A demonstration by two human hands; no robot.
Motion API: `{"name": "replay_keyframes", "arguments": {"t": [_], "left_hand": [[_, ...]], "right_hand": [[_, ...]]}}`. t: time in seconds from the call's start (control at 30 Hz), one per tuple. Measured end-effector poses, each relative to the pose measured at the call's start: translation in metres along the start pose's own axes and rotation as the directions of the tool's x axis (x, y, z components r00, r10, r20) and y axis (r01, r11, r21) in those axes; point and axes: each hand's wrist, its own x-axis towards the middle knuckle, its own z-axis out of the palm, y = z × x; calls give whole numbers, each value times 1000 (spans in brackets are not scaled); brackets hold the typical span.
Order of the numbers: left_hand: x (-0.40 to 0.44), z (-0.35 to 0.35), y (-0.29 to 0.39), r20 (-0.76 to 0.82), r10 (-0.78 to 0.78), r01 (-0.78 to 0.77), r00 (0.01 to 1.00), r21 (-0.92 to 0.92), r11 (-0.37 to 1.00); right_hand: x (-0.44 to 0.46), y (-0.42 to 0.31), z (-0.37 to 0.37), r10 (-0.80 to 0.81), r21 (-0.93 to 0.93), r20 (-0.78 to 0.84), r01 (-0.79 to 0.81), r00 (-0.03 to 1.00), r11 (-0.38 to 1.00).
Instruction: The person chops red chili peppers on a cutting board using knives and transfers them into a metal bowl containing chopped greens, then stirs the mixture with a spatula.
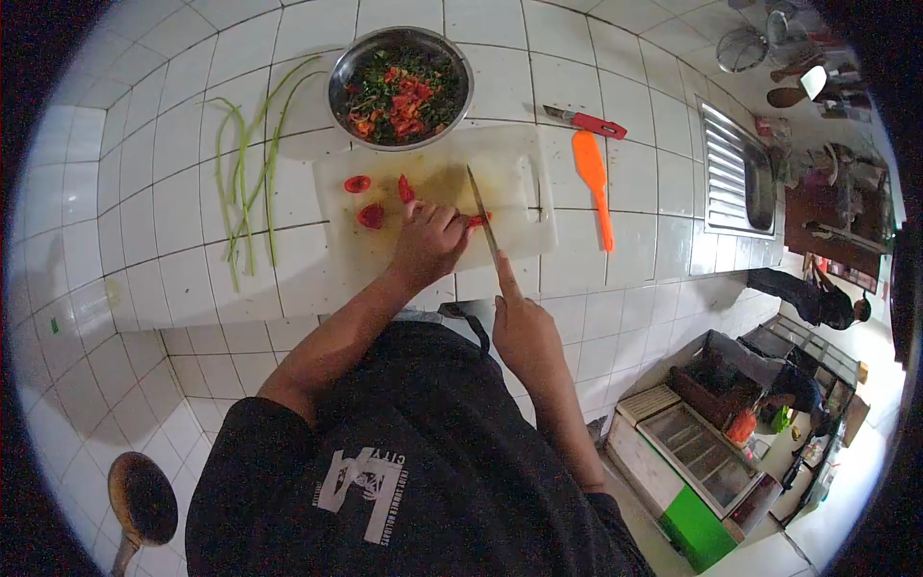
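A translucent white cutting board [527,240] lies on the tiled counter. My left hand [430,240] rests on it with fingers curled, pressed on a red piece of vegetable [477,220]. My right hand [524,327] is closed round the handle of a knife [483,213], index finger stretched along it; the blade stands beside that red piece, tip pointing away from me. More red pieces [370,215] lie on the board's left half. Behind the board, a metal bowl [465,108] holds chopped greens topped with red pieces.
Long green stalks [246,183] lie on the counter at the left. To the right are a red-handled cutter [598,125] and an orange spatula [593,173]. Farther right is a sink [760,197]. A pan [143,498] shows lower left. Two people appear at the far right.
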Motion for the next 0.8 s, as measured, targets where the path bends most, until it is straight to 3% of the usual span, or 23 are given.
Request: {"name": "replay_keyframes", "arguments": {"t": [0.17, 0.33, 0.47, 0.53, 0.6, 0.8], "left_hand": [[-2, 4, -7, -11, 31, -32, 999, -38, 999], [-2, 4, -5, -14, 24, -25, 1000, -35, 999], [-9, 17, -15, 14, 73, -73, 997, 25, 997], [-4, 12, -11, 25, 85, -87, 996, 73, 994], [-2, 5, -4, 19, 38, -37, 999, -43, 998], [-4, 5, -4, -42, 56, -57, 998, -28, 998]], "right_hand": [[16, 15, 42, -6, 126, -62, 13, 998, 992], [64, 16, 63, -39, 30, -200, 46, 979, 998], [75, 12, 49, -64, 89, -232, 87, 971, 992], [72, 9, 36, -67, 8, -166, 70, 984, 998], [62, 7, 21, -81, 3, -151, 82, 985, 997], [29, -9, -12, -52, 7, -46, 53, 998, 999]]}}
